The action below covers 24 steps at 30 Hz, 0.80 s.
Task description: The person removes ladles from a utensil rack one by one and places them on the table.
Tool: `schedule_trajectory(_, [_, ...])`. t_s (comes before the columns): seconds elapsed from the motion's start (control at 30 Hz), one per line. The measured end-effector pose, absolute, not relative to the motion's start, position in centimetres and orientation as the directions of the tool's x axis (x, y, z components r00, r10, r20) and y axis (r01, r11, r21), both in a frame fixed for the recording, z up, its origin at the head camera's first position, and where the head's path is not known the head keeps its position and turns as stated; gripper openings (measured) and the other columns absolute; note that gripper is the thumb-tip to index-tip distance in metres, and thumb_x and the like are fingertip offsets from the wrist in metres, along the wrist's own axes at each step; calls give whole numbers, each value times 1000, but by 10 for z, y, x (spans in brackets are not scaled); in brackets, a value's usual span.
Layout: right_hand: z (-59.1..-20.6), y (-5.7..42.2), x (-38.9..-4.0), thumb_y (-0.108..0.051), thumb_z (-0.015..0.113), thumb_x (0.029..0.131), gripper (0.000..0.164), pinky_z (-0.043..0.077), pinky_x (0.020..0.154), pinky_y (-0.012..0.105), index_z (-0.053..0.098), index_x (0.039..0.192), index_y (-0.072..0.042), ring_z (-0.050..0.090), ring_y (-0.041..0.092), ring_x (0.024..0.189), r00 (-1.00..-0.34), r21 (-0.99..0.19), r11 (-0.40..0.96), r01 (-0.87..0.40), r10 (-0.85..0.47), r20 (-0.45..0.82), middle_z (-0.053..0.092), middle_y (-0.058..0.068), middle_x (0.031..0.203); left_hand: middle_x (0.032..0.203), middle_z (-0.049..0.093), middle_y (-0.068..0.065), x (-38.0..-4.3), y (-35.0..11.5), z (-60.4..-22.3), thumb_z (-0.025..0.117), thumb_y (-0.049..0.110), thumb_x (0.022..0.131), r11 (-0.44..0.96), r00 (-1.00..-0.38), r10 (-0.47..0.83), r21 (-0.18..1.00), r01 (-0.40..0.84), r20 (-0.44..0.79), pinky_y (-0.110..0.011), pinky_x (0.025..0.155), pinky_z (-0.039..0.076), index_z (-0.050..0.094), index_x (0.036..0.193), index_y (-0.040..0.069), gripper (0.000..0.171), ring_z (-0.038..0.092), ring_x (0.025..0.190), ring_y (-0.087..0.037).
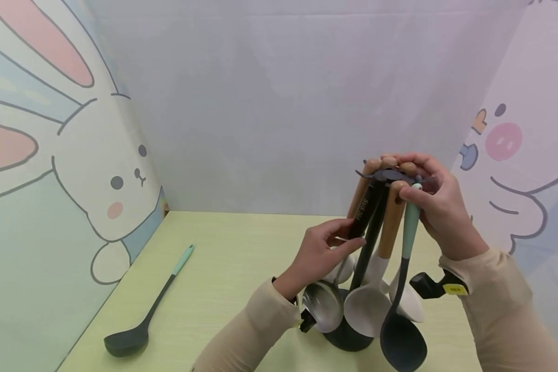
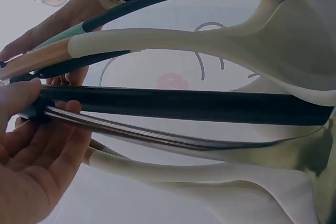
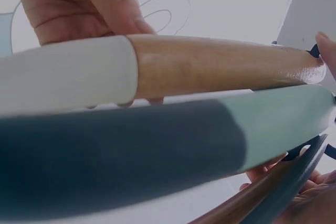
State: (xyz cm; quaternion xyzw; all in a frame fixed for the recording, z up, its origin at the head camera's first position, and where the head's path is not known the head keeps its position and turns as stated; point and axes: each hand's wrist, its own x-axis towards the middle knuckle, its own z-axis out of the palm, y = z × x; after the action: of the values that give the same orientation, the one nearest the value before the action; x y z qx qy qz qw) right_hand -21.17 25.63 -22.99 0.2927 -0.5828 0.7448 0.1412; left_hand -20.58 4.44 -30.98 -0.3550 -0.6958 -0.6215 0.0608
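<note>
A black utensil rack point(image 1: 368, 253) stands on the table, hung with several kitchen utensils. My left hand point(image 1: 321, 253) pinches the black handle of a metal ladle point(image 1: 323, 306); its steel shaft runs beside the pole in the left wrist view. Up at the rack's top, my right hand point(image 1: 446, 212) holds the hook ring, thumb in front and fingers behind. Close to that thumb hang a mint-handled black ladle point(image 1: 403, 341) and a white ladle point(image 1: 367, 310) with a wooden handle point(image 3: 210, 66). More wooden-handled white utensils hang behind, partly hidden.
Another mint-handled black ladle point(image 1: 127, 341) lies on the left of the pale yellow table point(image 1: 232, 263). Cloth screens with cartoon animals stand at both sides, and a plain light curtain point(image 1: 283, 113) closes off the back.
</note>
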Motion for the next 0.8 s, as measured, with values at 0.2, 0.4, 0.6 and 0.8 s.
schedule_trajectory(0.2, [-228, 252, -207, 8, 64, 88, 37, 56, 73, 19, 59, 124, -2, 59, 14, 92, -799, -791, -249, -559, -95, 594, 60, 12, 120, 108, 71, -16, -209, 45, -314, 69, 8, 94, -55, -733, 436, 828, 558, 523, -25, 78, 58, 65, 126, -3, 34, 69, 85, -2])
schedule_trajectory(0.4, [-227, 251, -205, 8, 66, 89, 38, 58, 72, 22, 57, 125, -1, 60, 15, 92, -802, -791, -252, -558, -81, 592, 59, 13, 121, 107, 72, -15, -211, 44, -316, 69, 9, 94, -50, -727, 443, 824, 564, 525, -24, 80, 57, 66, 124, -2, 32, 69, 87, 0])
schedule_trajectory(0.6, [-229, 250, -205, 7, 65, 89, 39, 57, 73, 22, 57, 126, -2, 59, 16, 94, -799, -787, -242, -567, -71, 597, 58, 14, 123, 104, 72, -14, -210, 44, -316, 68, 8, 95, -49, -720, 450, 820, 571, 528, -24, 79, 57, 68, 121, -1, 28, 69, 89, -3])
schedule_trajectory(0.8, [-231, 250, -206, 8, 64, 89, 38, 57, 73, 22, 58, 124, -1, 59, 15, 94, -788, -775, -261, -575, -77, 611, 60, 13, 124, 103, 72, -17, -208, 44, -315, 67, 4, 95, -53, -718, 448, 817, 574, 533, -25, 79, 58, 67, 122, -3, 28, 69, 86, -1])
